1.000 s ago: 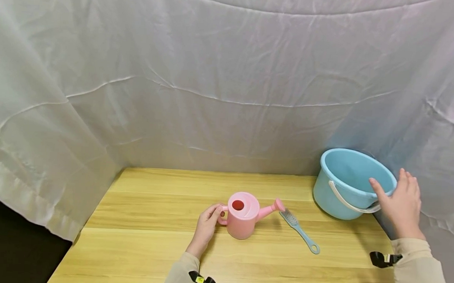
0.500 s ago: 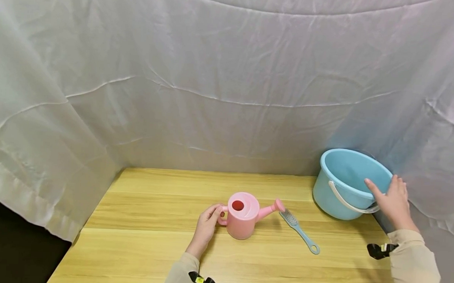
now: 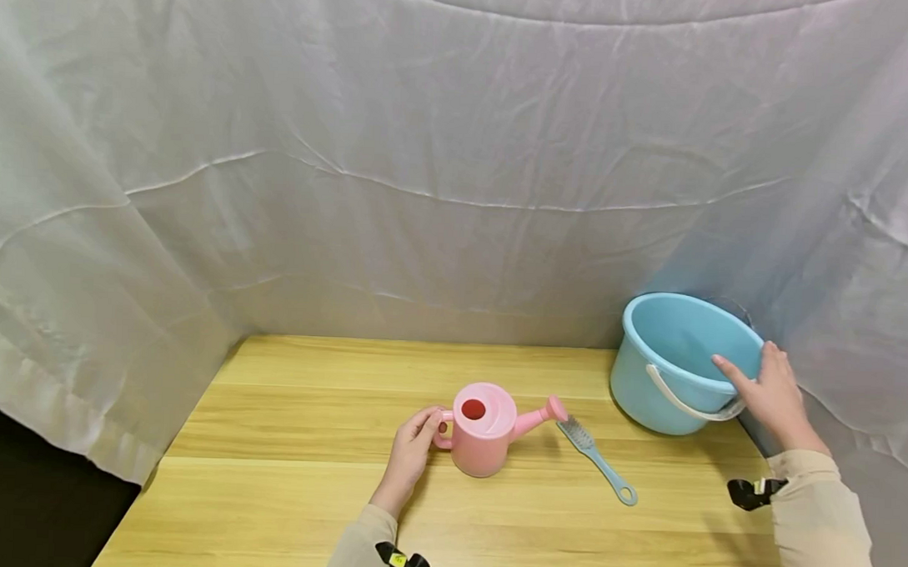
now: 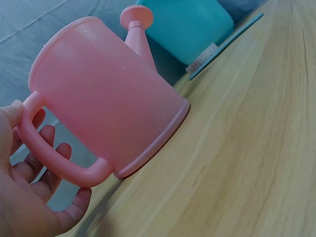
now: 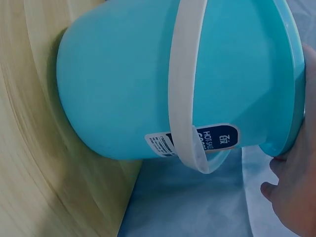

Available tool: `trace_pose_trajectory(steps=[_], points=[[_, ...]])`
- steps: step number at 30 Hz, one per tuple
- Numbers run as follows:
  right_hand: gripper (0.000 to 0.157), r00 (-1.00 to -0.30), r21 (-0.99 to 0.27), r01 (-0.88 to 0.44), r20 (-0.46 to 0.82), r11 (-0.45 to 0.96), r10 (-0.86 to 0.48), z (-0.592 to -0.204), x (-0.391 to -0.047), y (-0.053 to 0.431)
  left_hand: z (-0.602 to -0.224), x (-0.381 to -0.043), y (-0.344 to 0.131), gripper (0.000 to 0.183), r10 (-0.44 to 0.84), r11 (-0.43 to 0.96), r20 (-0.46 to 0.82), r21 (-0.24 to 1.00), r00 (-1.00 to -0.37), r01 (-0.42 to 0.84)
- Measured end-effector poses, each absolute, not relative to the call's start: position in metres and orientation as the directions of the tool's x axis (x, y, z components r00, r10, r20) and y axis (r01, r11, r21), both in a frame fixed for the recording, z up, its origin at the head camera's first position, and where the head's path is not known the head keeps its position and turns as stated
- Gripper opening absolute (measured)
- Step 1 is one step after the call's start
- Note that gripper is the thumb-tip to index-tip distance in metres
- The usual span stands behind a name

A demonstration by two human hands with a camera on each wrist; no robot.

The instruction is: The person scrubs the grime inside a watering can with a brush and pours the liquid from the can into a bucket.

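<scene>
A pink watering can (image 3: 481,451) stands upright on the wooden table, its spout pointing right. My left hand (image 3: 409,455) holds its looped handle (image 4: 49,153); in the left wrist view the thumb is at the handle's top and the fingers lie behind it. At the table's back right stands a light blue bucket (image 3: 649,395) with a white carrying handle (image 3: 675,400) hanging down its front. My right hand (image 3: 779,399) grips the bucket's right rim, thumb over the inside and fingers on the outside. In the right wrist view the fingertips curl beneath the rim.
A blue brush (image 3: 601,464) with pale bristles lies between the watering can and the bucket, its bristle end near the spout. Grey cloth (image 3: 455,258) hangs behind the table (image 3: 326,496) and along both sides.
My right hand has moved left onto the bucket's rim and taken hold of it. The bucket has shifted slightly left. My left hand stays on the watering can's handle.
</scene>
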State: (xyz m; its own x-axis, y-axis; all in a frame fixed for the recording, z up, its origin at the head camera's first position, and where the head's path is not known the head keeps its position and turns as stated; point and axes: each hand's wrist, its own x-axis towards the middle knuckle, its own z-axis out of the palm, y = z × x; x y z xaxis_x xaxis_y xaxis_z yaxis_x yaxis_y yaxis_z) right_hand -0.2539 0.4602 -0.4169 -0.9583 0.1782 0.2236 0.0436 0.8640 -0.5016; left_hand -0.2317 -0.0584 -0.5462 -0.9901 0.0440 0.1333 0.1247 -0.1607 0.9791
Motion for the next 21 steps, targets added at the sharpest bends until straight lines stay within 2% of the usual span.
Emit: trace_pose_trajectory(steps=[21], points=[[0.094, -0.976, -0.528, -0.053, 0.207, 0.847, 0.069, -0.418, -0.260, 0.434, -0.547, -0.231, -0.056, 0.033, 0.053, -0.185, 0.130, 0.976, -0.990, 0.118]])
